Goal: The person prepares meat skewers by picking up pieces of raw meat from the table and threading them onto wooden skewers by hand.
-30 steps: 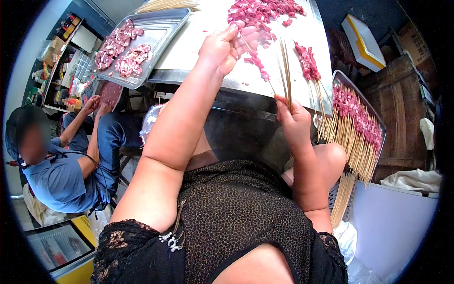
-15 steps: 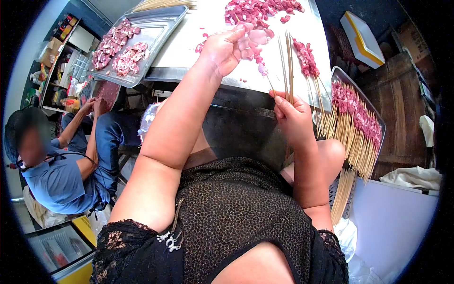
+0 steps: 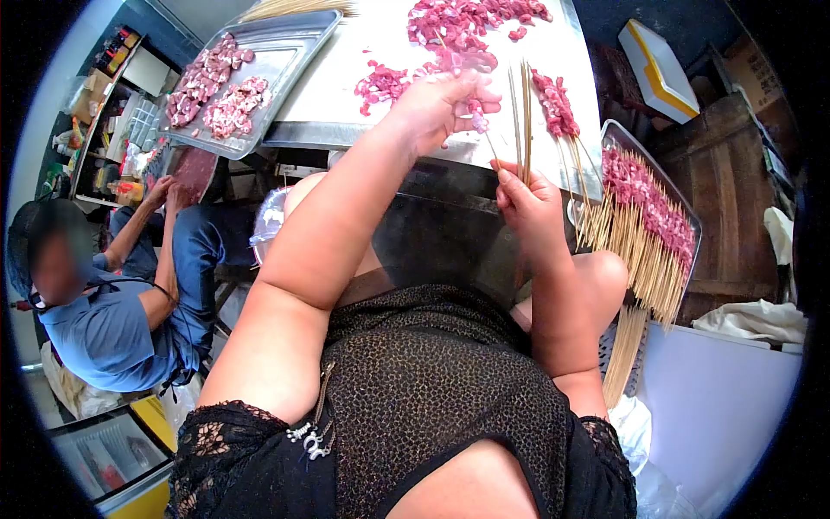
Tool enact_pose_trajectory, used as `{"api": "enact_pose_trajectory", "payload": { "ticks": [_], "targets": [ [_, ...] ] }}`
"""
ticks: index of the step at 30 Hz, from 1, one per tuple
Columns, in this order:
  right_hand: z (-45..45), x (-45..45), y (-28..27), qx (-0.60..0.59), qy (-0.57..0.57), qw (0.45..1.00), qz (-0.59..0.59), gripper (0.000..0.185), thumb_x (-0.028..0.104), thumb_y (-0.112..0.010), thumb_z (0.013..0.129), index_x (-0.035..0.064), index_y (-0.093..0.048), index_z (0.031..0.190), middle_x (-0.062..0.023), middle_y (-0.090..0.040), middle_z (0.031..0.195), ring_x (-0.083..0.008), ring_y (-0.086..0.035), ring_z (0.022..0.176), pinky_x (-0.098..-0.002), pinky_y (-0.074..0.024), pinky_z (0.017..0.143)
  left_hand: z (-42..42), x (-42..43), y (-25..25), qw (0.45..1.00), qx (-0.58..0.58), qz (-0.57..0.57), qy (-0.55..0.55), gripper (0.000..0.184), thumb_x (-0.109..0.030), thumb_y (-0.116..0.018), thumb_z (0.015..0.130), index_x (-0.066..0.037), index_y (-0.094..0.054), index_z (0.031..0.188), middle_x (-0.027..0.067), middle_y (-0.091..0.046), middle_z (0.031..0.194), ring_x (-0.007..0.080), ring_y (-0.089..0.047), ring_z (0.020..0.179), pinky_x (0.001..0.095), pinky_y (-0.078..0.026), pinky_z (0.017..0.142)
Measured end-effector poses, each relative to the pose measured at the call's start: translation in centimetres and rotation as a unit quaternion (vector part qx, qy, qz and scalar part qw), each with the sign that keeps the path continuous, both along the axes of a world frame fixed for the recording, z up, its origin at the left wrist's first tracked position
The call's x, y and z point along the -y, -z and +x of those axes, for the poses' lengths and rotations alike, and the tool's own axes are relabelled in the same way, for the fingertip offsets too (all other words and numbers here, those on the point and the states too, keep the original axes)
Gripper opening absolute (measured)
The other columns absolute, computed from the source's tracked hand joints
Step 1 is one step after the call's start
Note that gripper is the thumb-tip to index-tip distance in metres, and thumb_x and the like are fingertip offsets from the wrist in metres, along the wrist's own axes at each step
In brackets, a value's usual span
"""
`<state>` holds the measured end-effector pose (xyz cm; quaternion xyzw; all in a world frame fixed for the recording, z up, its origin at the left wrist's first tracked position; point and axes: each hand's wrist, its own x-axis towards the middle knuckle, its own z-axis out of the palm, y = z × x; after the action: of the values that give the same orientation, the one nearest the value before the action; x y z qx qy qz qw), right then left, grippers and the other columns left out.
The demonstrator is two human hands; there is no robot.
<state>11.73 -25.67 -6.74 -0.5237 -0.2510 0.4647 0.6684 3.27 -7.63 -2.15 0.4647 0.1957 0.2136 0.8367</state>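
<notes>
My right hand [image 3: 532, 203] pinches the lower end of a skewer [image 3: 492, 149] and also holds several bare skewers [image 3: 522, 121] pointing up. Threaded on the single skewer are pieces of meat [image 3: 478, 119]. Around that meat, my left hand [image 3: 445, 108] has its fingers curled, partly blurred. Beyond my left hand lies a pile of red meat [image 3: 441, 30] on the white tabletop [image 3: 333, 95], with a smaller heap [image 3: 380, 85] to its left. A few finished meat skewers [image 3: 553, 102] rest on the table to the right of the bare skewers.
A metal tray [image 3: 303, 56] with two meat heaps stands at the table's left. On the right, another tray [image 3: 694, 246] holds many meat skewers, with bare sticks [image 3: 624, 355] below it. A seated co-worker [image 3: 112, 320] is at the left. A white box [image 3: 661, 73] stands back right.
My left hand has moved down along the skewer toward my right hand, uncovering more of the meat behind it. My right hand keeps its hold on the skewers.
</notes>
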Motion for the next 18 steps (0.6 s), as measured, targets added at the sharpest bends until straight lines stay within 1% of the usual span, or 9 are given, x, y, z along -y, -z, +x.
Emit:
{"api": "enact_pose_trajectory", "payload": {
  "ticks": [6, 8, 9, 11, 12, 15, 16, 17, 18],
  "targets": [
    [-0.8, -0.1, -0.3, -0.005, 0.007, 1.0, 0.0, 0.023, 0.012, -0.054, 0.089, -0.0006, -0.06, 0.108, 0.003, -0.052, 0.061, -0.0037, -0.039, 0.045, -0.0172, -0.0279, 0.041, 0.5, 0.2, 0.1, 1.0, 0.014, -0.016, -0.018, 0.032, -0.025, -0.044, 0.096, 0.003, -0.051, 0.107, 0.0218, -0.062, 0.1, 0.0292, -0.063, 0.092, 0.0369, -0.052, 0.071],
    [-1.0, 0.1, -1.0, 0.012, 0.007, 1.0, -0.022, 0.023, 0.013, -0.054, 0.089, -0.0006, -0.06, 0.108, 0.0031, -0.052, 0.061, -0.0037, -0.04, 0.046, -0.0171, -0.0284, 0.042, 0.7, 0.5, -0.2, 0.997, 0.021, -0.05, -0.046, 0.027, -0.024, -0.043, 0.096, 0.001, -0.053, 0.1, 0.0131, -0.063, 0.086, 0.0244, -0.062, 0.076, 0.038, -0.053, 0.075],
    [-1.2, 0.1, -1.4, 0.023, 0.008, 0.999, -0.044, 0.023, 0.013, -0.055, 0.089, -0.0006, -0.06, 0.107, 0.0031, -0.052, 0.061, -0.0036, -0.04, 0.047, -0.017, -0.0288, 0.043, 0.7, 0.5, 0.1, 0.997, 0.026, -0.052, -0.044, 0.027, -0.024, -0.043, 0.096, 0.001, -0.053, 0.1, 0.0131, -0.063, 0.086, 0.0244, -0.062, 0.076, 0.038, -0.053, 0.075],
    [-1.7, -0.4, -0.6, 0.059, 0.013, 0.998, -0.031, 0.023, 0.014, -0.056, 0.089, -0.0011, -0.061, 0.106, 0.0034, -0.052, 0.061, -0.0032, -0.04, 0.048, -0.0174, -0.0298, 0.044, 1.0, 0.4, 1.1, 0.988, 0.07, -0.123, -0.065, 0.028, -0.027, -0.043, 0.096, -0.001, -0.052, 0.1, 0.0023, -0.051, 0.068, 0.0152, -0.051, 0.059, 0.0325, -0.05, 0.062],
    [-2.2, -0.6, -0.7, 0.057, 0.015, 0.998, -0.026, 0.023, 0.014, -0.056, 0.089, -0.001, -0.061, 0.106, 0.0034, -0.052, 0.062, -0.0033, -0.041, 0.049, -0.0173, -0.0302, 0.045, 1.1, 0.8, 0.9, 0.985, 0.079, -0.135, -0.069, 0.029, -0.03, -0.042, 0.097, -0.003, -0.051, 0.098, -0.0024, -0.036, 0.061, 0.0114, -0.038, 0.052, 0.0286, -0.045, 0.056],
    [-2.4, -0.5, -1.0, 0.064, 0.016, 0.998, -0.021, 0.023, 0.013, -0.055, 0.089, -0.0004, -0.061, 0.108, 0.0026, -0.054, 0.063, -0.0034, -0.043, 0.052, -0.0171, -0.0322, 0.048, 0.7, 1.1, 0.0, 0.98, 0.149, -0.129, -0.029, 0.032, -0.033, -0.04, 0.097, -0.003, -0.05, 0.101, -0.0013, -0.038, 0.063, 0.0113, -0.039, 0.054, 0.0259, -0.04, 0.053],
    [-2.1, -0.2, -1.5, 0.102, 0.046, 0.994, -0.018, 0.024, 0.013, -0.055, 0.089, 0.0002, -0.06, 0.109, 0.0025, -0.054, 0.064, -0.0031, -0.044, 0.052, -0.0171, -0.0327, 0.048, 0.9, 1.1, -0.5, 0.985, 0.133, -0.111, -0.017, 0.036, -0.035, -0.04, 0.096, -0.002, -0.05, 0.107, 0.0027, -0.049, 0.072, 0.0112, -0.046, 0.06, 0.0258, -0.042, 0.056],
    [-1.7, 0.1, -2.2, 0.14, 0.077, 0.987, -0.016, 0.024, 0.012, -0.055, 0.089, 0.0009, -0.06, 0.11, 0.0023, -0.055, 0.064, -0.0029, -0.044, 0.053, -0.0172, -0.0333, 0.049, 0.7, 0.6, -1.3, 0.984, 0.134, -0.113, -0.016, 0.036, -0.035, -0.04, 0.096, -0.002, -0.05, 0.107, 0.0027, -0.049, 0.072, 0.0112, -0.046, 0.06, 0.0258, -0.042, 0.056],
    [-0.9, 0.8, -3.5, 0.211, 0.087, 0.973, -0.024, 0.025, 0.011, -0.053, 0.089, 0.0024, -0.06, 0.112, 0.0021, -0.057, 0.066, -0.003, -0.046, 0.055, -0.0178, -0.0352, 0.051, 0.2, -0.1, -2.5, 0.996, 0.063, -0.037, -0.048, 0.037, -0.035, -0.042, 0.096, -0.001, -0.05, 0.107, 0.0055, -0.053, 0.08, 0.0114, -0.05, 0.065, 0.0261, -0.043, 0.058]
  ]
}}
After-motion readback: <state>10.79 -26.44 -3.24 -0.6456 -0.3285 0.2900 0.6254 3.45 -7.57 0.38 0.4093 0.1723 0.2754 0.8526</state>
